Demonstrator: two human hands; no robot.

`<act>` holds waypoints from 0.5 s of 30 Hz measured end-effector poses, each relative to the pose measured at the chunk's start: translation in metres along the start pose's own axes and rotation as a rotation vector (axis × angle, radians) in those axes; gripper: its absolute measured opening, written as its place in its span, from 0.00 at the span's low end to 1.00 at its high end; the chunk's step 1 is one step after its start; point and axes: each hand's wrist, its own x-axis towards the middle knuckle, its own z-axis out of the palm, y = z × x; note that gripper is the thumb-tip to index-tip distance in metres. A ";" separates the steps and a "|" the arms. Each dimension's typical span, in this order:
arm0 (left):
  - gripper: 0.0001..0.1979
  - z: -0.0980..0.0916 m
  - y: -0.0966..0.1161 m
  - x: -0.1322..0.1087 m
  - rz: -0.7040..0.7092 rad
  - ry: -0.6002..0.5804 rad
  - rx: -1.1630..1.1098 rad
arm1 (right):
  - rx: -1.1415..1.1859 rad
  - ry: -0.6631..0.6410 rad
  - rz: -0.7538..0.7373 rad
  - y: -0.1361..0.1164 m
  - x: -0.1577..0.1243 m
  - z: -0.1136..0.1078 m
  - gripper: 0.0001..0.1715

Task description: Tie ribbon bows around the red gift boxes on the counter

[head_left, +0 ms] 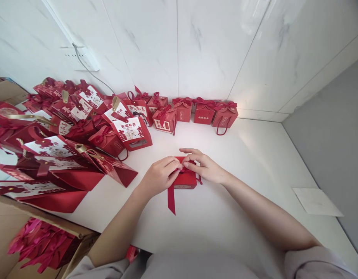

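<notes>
A small red gift box (187,180) stands on the white table in front of me. Across its top runs a red ribbon (171,200), one tail hanging down over the box's left front side. My left hand (163,175) is closed, its thumb and fingers pinching the ribbon over the box top. From the other side my right hand (203,166) pinches the ribbon with thumb and index finger near the same spot. The knot or loop between the fingertips is mostly hidden. A thin cord handle hangs at the box's right side.
Several red boxes with bows (182,109) line the wall. Many red gift bags and boxes (132,131) crowd the table's left side. A cardboard box (82,232) holding ribboned boxes stands at lower left. A white paper sheet (317,201) lies at right.
</notes>
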 end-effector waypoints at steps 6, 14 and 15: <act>0.07 0.006 -0.003 -0.002 -0.011 0.048 -0.081 | 0.263 -0.050 0.108 0.002 0.001 0.001 0.13; 0.10 -0.007 0.006 -0.003 -0.253 0.088 0.159 | 0.423 -0.025 0.260 0.005 0.004 0.004 0.14; 0.11 -0.009 0.007 -0.003 -0.275 0.063 0.138 | 0.405 -0.025 0.254 0.004 0.004 0.004 0.13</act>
